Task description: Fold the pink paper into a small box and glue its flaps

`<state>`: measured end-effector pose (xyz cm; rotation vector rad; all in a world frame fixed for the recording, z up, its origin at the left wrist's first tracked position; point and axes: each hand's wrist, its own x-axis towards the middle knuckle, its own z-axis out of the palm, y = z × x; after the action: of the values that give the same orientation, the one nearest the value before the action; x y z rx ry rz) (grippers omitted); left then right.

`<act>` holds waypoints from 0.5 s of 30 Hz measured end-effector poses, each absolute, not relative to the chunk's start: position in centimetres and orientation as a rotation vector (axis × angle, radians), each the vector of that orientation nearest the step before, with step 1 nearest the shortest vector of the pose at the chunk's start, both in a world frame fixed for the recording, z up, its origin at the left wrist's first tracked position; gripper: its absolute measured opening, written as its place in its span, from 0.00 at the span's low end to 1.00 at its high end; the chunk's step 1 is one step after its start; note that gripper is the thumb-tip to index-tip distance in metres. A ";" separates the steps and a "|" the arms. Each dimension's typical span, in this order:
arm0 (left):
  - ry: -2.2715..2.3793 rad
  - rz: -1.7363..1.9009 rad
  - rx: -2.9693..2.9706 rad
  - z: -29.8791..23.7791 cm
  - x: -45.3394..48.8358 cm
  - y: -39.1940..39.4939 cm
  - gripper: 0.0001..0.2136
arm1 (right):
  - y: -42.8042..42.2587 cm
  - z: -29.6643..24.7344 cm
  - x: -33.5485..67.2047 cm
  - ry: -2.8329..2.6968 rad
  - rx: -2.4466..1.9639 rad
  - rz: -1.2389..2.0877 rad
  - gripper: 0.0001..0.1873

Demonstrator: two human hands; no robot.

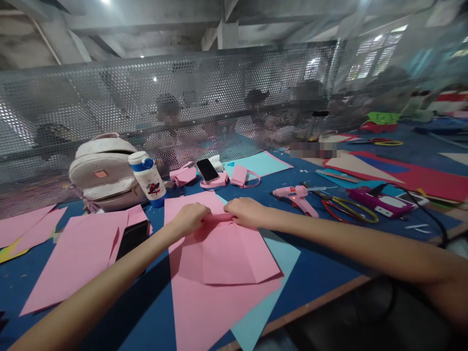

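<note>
A folded pink paper (230, 256) with crease lines lies in front of me, its far edge bent up. My left hand (193, 218) is closed on that edge at the left. At the right of the same edge, my right hand (244, 212) pinches the paper, fingers curled over it. Beneath it lies a larger pink sheet (197, 317), and under that a light blue sheet (256, 317) sticks out on the right. A pink glue gun (298, 197) rests beyond my right forearm, near scissors with red and yellow handles (347, 207).
More pink sheets (76, 253) and a dark phone (133, 239) lie left. A pale backpack (106, 170) and a white-blue bottle (148, 178) stand behind. Small pink paper pieces (243, 175) and another phone (207, 170) lie ahead. A purple power strip (382, 201) sits right. People are beyond the perforated screen (204, 83).
</note>
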<state>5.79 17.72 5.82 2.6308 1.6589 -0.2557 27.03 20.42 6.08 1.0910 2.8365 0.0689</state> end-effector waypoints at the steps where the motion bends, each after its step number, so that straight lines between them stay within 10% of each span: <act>1: 1.660 -0.252 2.630 5.8 5.8 17.7 0.11 | 20.5 6.1 27.1 2.839 1.090 0.061 0.11; 15: 1.814 -0.265 2.551 5.5 6.4 16.7 0.13 | 20.7 5.8 26.7 2.824 1.118 0.087 0.11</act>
<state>6.42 16.67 5.55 2.5507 1.8136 -0.2654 26.71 20.69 5.79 1.1185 2.8245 0.0872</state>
